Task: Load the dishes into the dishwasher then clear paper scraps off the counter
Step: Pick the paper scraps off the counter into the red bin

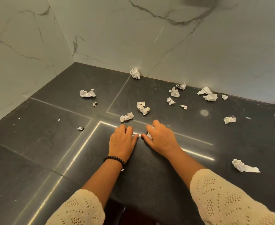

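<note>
Dark stone tabletop (149, 168) below marble walls carries scattered crumpled white paper scraps (143, 108). Left hand (122, 138) and right hand (159, 137) each curl over a scrap, apparently gathering them together for disposal.

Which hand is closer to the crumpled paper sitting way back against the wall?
Right, though only narrowly. The right hand lies almost straight below the crumpled paper at the wall; the left hand sits slightly lower and to its left.
</note>
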